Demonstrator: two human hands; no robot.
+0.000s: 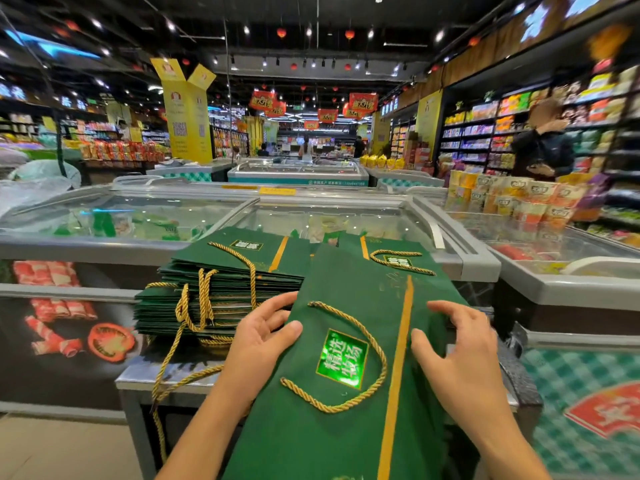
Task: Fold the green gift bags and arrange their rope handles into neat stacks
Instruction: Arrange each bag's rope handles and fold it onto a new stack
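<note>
A flat green bag (pixel 311 441) lies lengthwise on a pile in the foreground, and a gold rope handle (pixel 383 365) loops over its face around a shiny label. The left hand (pixel 266 337) pinches its left edge, thumb on top. The right hand (pixel 453 344) curls over its right edge. To the left a stack of folded bags (pixel 221 258) sits on a metal bench (pixel 138 379), with its gold ropes (pixel 204 299) trailing over the edge.

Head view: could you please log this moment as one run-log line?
left hand: grips top green bag, left edge | right hand: grips right edge | rope handle: looped on bag face | folded stack: at left
</note>
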